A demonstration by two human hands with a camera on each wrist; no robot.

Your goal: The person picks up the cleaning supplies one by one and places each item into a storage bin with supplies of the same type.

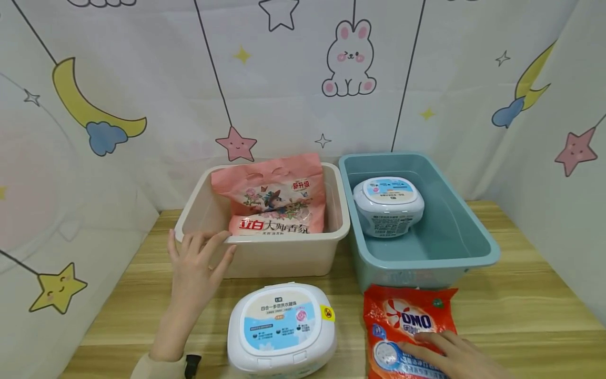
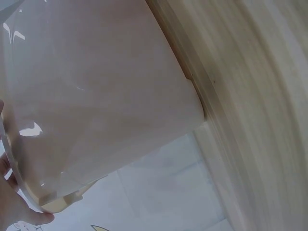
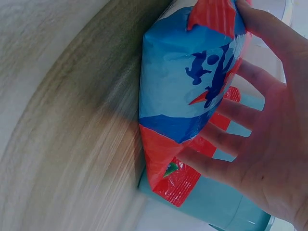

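Note:
My left hand [image 1: 196, 263] holds the front left rim of a cream plastic bin [image 1: 284, 258], its fingers over the edge and its thumb outside. In the left wrist view, the thumb [image 2: 38, 217] shows at the rim of the bin [image 2: 106, 86]. A pink laundry detergent bag [image 1: 279, 200] leans inside that bin. My right hand [image 1: 456, 355] rests with spread, fairly straight fingers on a red OMO detergent bag [image 1: 409, 321], which lies before the teal bin [image 1: 426, 263]. From the right wrist, the hand [image 3: 269, 139] spans the bag's printed face [image 3: 183, 77].
A white lidded tub of laundry capsules [image 1: 281, 329] stands on the wooden table [image 1: 530, 295] between my hands. Another such tub [image 1: 389, 205] sits at the left inside the teal bin. Behind both bins hangs a white curtain [image 1: 293, 105] with cartoon prints.

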